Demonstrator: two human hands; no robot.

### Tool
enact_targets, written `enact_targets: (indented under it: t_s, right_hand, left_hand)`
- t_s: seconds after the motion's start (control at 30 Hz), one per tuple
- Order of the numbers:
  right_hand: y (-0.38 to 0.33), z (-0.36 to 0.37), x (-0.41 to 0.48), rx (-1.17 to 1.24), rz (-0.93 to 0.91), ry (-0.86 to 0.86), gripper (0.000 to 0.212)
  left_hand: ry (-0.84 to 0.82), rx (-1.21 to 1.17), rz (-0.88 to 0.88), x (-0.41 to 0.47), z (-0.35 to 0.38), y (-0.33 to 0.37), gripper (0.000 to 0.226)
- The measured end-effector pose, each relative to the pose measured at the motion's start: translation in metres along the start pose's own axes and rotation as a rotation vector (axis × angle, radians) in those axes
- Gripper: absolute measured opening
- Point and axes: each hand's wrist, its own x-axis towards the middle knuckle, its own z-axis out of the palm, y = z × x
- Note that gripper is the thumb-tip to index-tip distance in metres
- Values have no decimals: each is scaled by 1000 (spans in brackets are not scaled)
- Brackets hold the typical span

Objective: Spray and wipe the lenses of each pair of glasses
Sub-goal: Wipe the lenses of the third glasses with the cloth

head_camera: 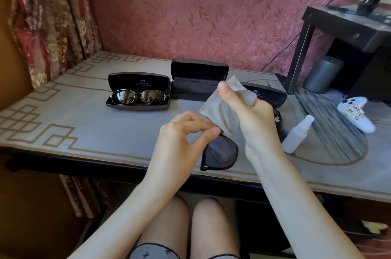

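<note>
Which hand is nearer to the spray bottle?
Right. The right hand, gripping the cloth, is beside the spray bottle; the left hand is farther left, pinching the black glasses.

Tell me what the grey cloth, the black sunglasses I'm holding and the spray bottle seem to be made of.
The grey cloth: soft matte fabric, probably microfibre; it drapes and creases. The black sunglasses: thick glossy frame, likely plastic, with dark tinted lenses, glass or plastic unclear. The spray bottle: cloudy white translucent plastic, by its look.
</note>
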Motion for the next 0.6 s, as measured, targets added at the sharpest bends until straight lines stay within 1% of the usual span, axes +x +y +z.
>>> enact_targets:
  t_s: [0.07,0.17,0.3,0.37,0.43,0.5,0.57,0.6]
  right_hand:
    - [-2,3,1,5,14,37,36]
    - [-3,4,0,45,7,56,27]
    - [-1,0,0,41,-14,95,22]
    - [-1,0,-1,32,-22,72,27]
    - [-1,0,-2,8,-42,27,37]
    - [-1,1,-2,-68,-91,-18,45]
    - [0,0,0,-144,-127,-47,42]
    - [0,-1,1,-156,-126,-60,37]
  left_hand:
    - [14,-4,0,0,0,0,6]
    - [23,-13,-6,0,1,0,7]
    - [19,-36,-38,-2,2,-2,7]
    - [12,-30,-41,-3,3,-1,7]
    - [6,-28,-37,-2,3,-1,7]
    - [5,-27,-35,-1,2,-1,9]
    - [6,-5,-24,0,0,-3,10]
    - [6,5,-17,0,-1,-4,10]
